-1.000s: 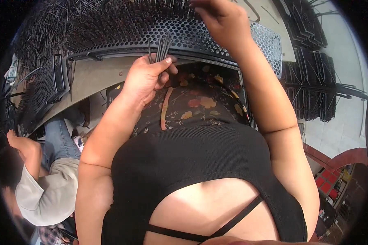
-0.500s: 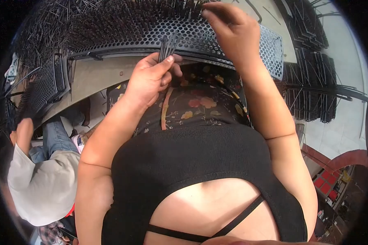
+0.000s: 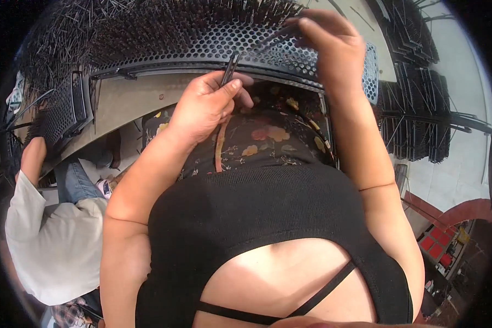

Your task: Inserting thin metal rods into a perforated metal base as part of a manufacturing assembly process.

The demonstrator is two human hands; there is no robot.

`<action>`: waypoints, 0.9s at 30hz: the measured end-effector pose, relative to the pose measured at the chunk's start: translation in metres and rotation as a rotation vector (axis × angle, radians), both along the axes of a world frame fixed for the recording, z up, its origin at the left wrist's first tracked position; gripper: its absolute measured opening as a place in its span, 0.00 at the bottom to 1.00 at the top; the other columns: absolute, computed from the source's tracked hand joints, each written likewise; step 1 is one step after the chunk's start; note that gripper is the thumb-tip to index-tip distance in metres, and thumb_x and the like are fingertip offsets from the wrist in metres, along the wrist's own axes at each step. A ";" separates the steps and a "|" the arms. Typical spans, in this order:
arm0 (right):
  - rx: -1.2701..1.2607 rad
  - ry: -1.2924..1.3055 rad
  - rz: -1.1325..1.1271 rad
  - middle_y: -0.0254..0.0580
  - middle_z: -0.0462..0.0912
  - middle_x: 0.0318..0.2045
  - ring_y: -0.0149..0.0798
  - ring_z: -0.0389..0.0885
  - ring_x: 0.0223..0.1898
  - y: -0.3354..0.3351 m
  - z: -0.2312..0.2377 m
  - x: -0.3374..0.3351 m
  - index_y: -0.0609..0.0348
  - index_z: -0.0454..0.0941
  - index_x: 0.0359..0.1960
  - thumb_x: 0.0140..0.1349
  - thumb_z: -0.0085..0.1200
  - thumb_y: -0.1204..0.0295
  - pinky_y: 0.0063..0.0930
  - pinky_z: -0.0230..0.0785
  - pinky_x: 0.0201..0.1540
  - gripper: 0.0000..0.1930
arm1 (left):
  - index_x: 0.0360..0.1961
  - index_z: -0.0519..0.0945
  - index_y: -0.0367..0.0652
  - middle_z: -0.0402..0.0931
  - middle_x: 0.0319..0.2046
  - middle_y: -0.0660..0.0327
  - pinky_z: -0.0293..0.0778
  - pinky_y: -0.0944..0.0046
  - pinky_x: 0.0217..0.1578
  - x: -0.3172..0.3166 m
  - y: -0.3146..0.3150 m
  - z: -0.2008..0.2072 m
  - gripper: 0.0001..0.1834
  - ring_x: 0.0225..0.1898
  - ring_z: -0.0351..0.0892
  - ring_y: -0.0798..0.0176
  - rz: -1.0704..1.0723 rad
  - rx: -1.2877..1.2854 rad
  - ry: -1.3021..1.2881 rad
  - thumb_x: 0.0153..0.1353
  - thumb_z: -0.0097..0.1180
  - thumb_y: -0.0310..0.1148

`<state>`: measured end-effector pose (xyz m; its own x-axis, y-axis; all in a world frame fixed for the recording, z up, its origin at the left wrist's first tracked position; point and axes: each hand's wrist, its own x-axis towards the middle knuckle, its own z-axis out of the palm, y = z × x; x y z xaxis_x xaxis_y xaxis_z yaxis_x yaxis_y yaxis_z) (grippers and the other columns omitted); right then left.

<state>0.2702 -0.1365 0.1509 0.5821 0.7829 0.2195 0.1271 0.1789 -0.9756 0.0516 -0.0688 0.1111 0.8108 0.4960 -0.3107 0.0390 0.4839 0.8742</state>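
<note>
My left hand [image 3: 205, 109] is closed around a small bundle of thin dark rods [image 3: 230, 68], held upright between thumb and fingers at the near edge of a grey perforated metal rack [image 3: 370, 71]. Above the right part of this rack is my right hand [image 3: 341, 54], its thumb and fingers together. Between them runs a thin dark rod [image 3: 273, 37], blurred and slanting left over the holes. Many dark rods [image 3: 147, 35] stand upright in the rack's left and far holes, while the holes toward the right are bare.
Loose rods [image 3: 41, 63] lie heaped at the far left. A second perforated rack [image 3: 65, 117] stands left on the pale table [image 3: 126, 98]. A co-worker's arm [image 3: 33, 158] reaches toward it. Bundles of dark rods [image 3: 421, 109] hang at the right.
My right hand has moved slightly right and nearer, and a dark rod now shows at its fingers. The bundle in my left hand looks narrower. The co-worker's arm has shifted a little.
</note>
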 end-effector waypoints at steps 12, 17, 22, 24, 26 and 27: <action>0.140 -0.303 -0.161 0.42 0.86 0.34 0.30 0.83 0.36 0.004 -0.018 0.021 0.68 0.82 0.38 0.59 0.59 0.79 0.21 0.75 0.40 0.07 | 0.47 0.77 0.34 0.78 0.27 0.60 0.53 0.77 0.16 0.003 0.002 -0.004 0.12 0.16 0.58 0.80 -0.007 0.002 0.133 0.70 0.47 0.32; 0.060 -0.665 -0.195 0.38 0.87 0.31 0.26 0.84 0.34 0.002 -0.007 0.024 0.63 0.83 0.38 0.58 0.60 0.78 0.20 0.75 0.40 0.07 | 0.47 0.76 0.34 0.78 0.26 0.61 0.53 0.77 0.16 0.000 0.004 -0.005 0.12 0.16 0.58 0.80 0.006 0.002 0.125 0.70 0.47 0.31; -0.112 -0.907 -0.063 0.41 0.87 0.31 0.32 0.86 0.35 0.001 -0.001 0.022 0.59 0.84 0.38 0.57 0.63 0.74 0.23 0.75 0.39 0.08 | 0.46 0.77 0.34 0.77 0.26 0.61 0.54 0.77 0.18 0.000 0.000 -0.007 0.12 0.16 0.58 0.80 -0.004 0.023 0.139 0.69 0.47 0.30; -0.089 -0.949 -0.061 0.41 0.87 0.32 0.35 0.86 0.35 0.008 -0.002 0.011 0.58 0.84 0.38 0.57 0.62 0.72 0.23 0.76 0.39 0.08 | 0.46 0.77 0.34 0.77 0.26 0.61 0.54 0.77 0.18 0.000 -0.004 -0.010 0.11 0.16 0.58 0.80 -0.001 0.041 0.146 0.69 0.47 0.30; -0.044 -0.980 -0.079 0.43 0.85 0.32 0.41 0.85 0.36 0.016 0.011 0.004 0.59 0.82 0.38 0.57 0.60 0.75 0.29 0.75 0.40 0.08 | 0.46 0.77 0.34 0.77 0.26 0.61 0.55 0.77 0.18 0.000 -0.005 -0.013 0.11 0.17 0.58 0.79 0.003 0.058 0.154 0.69 0.47 0.29; 0.001 -1.010 -0.093 0.46 0.84 0.32 0.48 0.83 0.37 0.017 0.013 0.003 0.60 0.80 0.38 0.57 0.59 0.77 0.35 0.75 0.41 0.07 | 0.46 0.77 0.34 0.77 0.25 0.62 0.55 0.78 0.19 -0.002 -0.007 -0.016 0.11 0.17 0.58 0.79 0.005 0.062 0.158 0.69 0.47 0.29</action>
